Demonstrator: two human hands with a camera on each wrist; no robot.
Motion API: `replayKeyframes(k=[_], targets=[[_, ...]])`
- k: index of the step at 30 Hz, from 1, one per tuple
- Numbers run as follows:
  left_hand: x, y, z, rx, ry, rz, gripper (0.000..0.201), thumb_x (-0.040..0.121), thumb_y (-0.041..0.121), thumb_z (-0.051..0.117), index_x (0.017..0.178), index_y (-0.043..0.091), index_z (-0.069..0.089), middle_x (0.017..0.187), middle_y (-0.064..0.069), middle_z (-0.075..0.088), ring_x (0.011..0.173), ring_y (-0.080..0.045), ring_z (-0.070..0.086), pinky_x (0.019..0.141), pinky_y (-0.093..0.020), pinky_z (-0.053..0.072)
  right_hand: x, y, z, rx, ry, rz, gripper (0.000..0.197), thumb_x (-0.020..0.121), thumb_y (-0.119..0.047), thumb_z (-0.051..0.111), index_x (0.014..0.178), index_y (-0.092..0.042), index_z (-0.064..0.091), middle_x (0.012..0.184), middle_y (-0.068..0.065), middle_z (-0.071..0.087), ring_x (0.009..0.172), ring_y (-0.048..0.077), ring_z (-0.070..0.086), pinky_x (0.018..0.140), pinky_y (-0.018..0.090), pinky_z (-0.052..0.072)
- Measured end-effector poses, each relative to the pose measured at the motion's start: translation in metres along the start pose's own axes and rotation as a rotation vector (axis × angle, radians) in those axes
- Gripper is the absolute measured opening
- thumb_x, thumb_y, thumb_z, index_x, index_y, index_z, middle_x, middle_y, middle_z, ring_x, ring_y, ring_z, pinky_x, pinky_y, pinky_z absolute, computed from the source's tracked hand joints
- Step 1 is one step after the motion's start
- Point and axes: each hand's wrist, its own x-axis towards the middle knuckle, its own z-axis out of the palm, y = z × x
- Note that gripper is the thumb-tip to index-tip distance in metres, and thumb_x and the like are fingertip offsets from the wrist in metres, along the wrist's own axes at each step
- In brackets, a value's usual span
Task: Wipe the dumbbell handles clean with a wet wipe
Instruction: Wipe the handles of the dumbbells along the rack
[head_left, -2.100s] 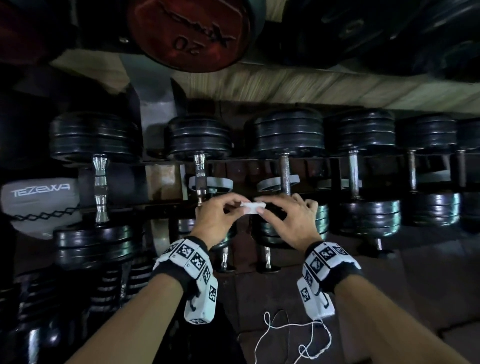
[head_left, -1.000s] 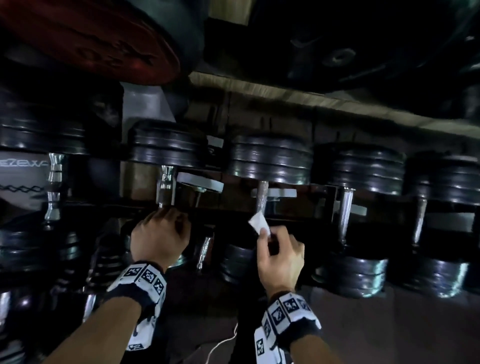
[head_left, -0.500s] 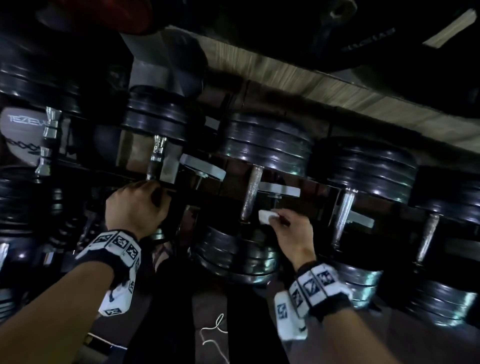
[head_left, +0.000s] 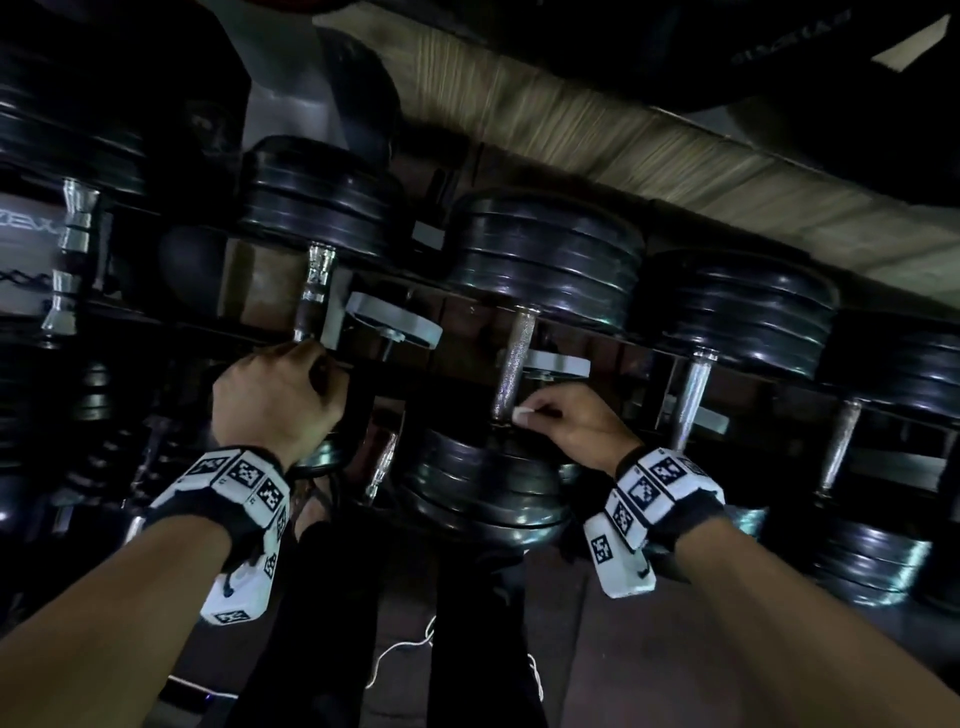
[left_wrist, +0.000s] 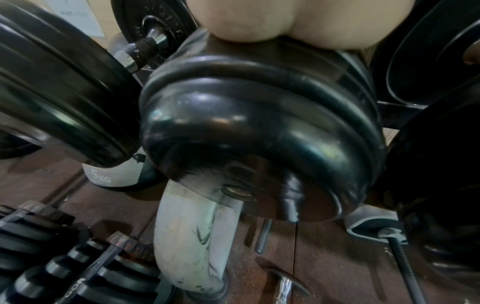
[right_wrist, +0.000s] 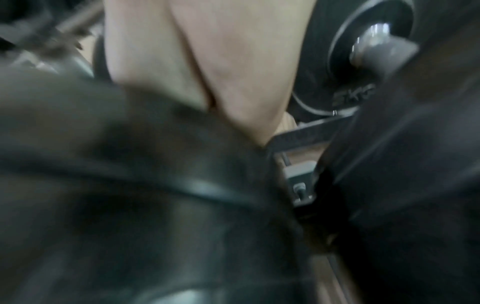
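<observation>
Your left hand (head_left: 275, 402) is curling around the lower end of the smooth chrome handle (head_left: 311, 296) of the black rubber-plated dumbbell second from the left on the rack; judged from that grip, you are bracing yourself or steadying that dumbbell while the other hand works. Your right hand (head_left: 576, 423) is pinching the small folded white wet wipe (head_left: 521, 414) between thumb and fingertips and pressing it against the bottom of the knurled silver handle (head_left: 514, 364) of the next black dumbbell to the right, just above its lower stack of plates (head_left: 488, 493). Starting at the low end is likely setting you up for a stroke along the bar's length. That handle is standing near upright, tilting slightly, with a rough, sparkling knurl and no visible grime in this dim light. The wipe is looking compact, only a small corner showing past your fingers. The right wrist view is blurring too heavily to confirm the contact; the left wrist view is showing only your palm (left_wrist: 285, 20) resting atop a glossy black dumbbell head (left_wrist: 259, 123). Neighbouring chrome handles (head_left: 691, 400) are sitting untouched.
</observation>
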Motion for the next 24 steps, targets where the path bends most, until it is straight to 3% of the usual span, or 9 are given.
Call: replayKeyframes(k=[3, 5, 7, 9, 13, 15, 19, 21, 24], targets=[[0.0, -0.001, 0.001, -0.004, 0.001, 0.0, 0.026, 0.076, 0.034, 0.055, 0.072, 0.011, 0.066, 0.064, -0.011, 0.062, 0.058, -0.035, 0.06, 0.055, -0.027, 0.031, -0.017, -0.015, -0.006, -0.03, -0.05, -0.099, 0.013, 0.091, -0.026, 0.072, 0.097, -0.015, 0.078, 0.094, -0.008, 0.074, 0.094, 0.007, 0.068, 0.092, 0.026, 0.05], [0.0, 0.0, 0.0, -0.013, 0.003, 0.0, 0.026, 0.077, 0.034, 0.054, 0.072, 0.011, 0.066, 0.065, -0.011, 0.063, 0.058, -0.035, 0.06, 0.054, -0.027, 0.031, -0.015, -0.03, -0.006, -0.201, -0.109, -0.263, 0.019, 0.095, -0.028, 0.068, 0.107, -0.018, 0.077, 0.097, -0.007, 0.07, 0.093, 0.007, 0.065, 0.085, 0.022, 0.05], [0.0, -0.001, 0.0, -0.026, 0.011, 0.002, 0.027, 0.077, 0.034, 0.053, 0.072, 0.012, 0.066, 0.065, -0.011, 0.063, 0.059, -0.035, 0.06, 0.054, -0.027, 0.033, -0.002, -0.043, 0.002, -0.405, -0.15, -0.388, 0.021, 0.099, -0.026, 0.062, 0.111, -0.015, 0.075, 0.098, 0.002, 0.064, 0.092, 0.017, 0.063, 0.083, 0.03, 0.051], [-0.001, -0.002, 0.0, -0.031, 0.014, 0.013, 0.029, 0.078, 0.036, 0.05, 0.074, 0.012, 0.067, 0.065, -0.009, 0.063, 0.059, -0.035, 0.06, 0.054, -0.027, 0.034, 0.009, -0.049, 0.005, -0.528, -0.173, -0.399, 0.022, 0.101, -0.021, 0.058, 0.109, -0.008, 0.074, 0.101, 0.007, 0.061, 0.094, 0.023, 0.062, 0.086, 0.039, 0.05], [-0.001, -0.004, 0.001, -0.034, 0.012, 0.026, 0.029, 0.08, 0.036, 0.05, 0.074, 0.012, 0.066, 0.064, -0.007, 0.062, 0.058, -0.033, 0.06, 0.054, -0.026, 0.034, 0.001, -0.039, -0.003, -0.493, -0.174, -0.394, 0.015, 0.096, -0.017, 0.064, 0.103, -0.007, 0.073, 0.1, 0.004, 0.065, 0.094, 0.019, 0.062, 0.083, 0.032, 0.05], [-0.002, -0.003, 0.001, -0.038, 0.015, 0.031, 0.027, 0.08, 0.035, 0.051, 0.071, 0.012, 0.064, 0.062, -0.006, 0.061, 0.057, -0.032, 0.059, 0.054, -0.025, 0.032, -0.008, -0.034, -0.008, -0.507, -0.142, -0.327, 0.012, 0.093, -0.014, 0.068, 0.103, -0.01, 0.073, 0.102, 0.002, 0.066, 0.094, 0.018, 0.063, 0.082, 0.035, 0.051], [-0.001, -0.004, 0.001, -0.032, 0.017, 0.027, 0.025, 0.08, 0.031, 0.054, 0.067, 0.012, 0.063, 0.058, -0.004, 0.058, 0.052, -0.027, 0.052, 0.053, -0.023, 0.027, 0.0, -0.025, -0.006, -0.525, 0.015, -0.008, 0.018, 0.092, -0.029, 0.069, 0.094, -0.012, 0.072, 0.098, 0.007, 0.069, 0.094, 0.023, 0.062, 0.083, 0.036, 0.05], [-0.001, -0.003, 0.0, -0.034, 0.021, 0.025, 0.025, 0.08, 0.03, 0.055, 0.066, 0.012, 0.062, 0.058, -0.005, 0.058, 0.051, -0.028, 0.054, 0.053, -0.023, 0.026, 0.012, -0.023, 0.0, -0.462, 0.09, 0.097, 0.018, 0.09, -0.022, 0.068, 0.087, -0.005, 0.07, 0.09, 0.012, 0.067, 0.089, 0.027, 0.061, 0.075, 0.033, 0.047], [-0.001, -0.005, 0.002, -0.038, 0.028, 0.024, 0.026, 0.08, 0.032, 0.053, 0.067, 0.012, 0.062, 0.059, -0.006, 0.06, 0.053, -0.03, 0.056, 0.053, -0.024, 0.029, 0.022, -0.021, 0.011, -0.355, 0.019, 0.118, 0.022, 0.088, -0.009, 0.067, 0.076, 0.008, 0.061, 0.078, 0.015, 0.058, 0.077, 0.026, 0.056, 0.064, 0.032, 0.035]])
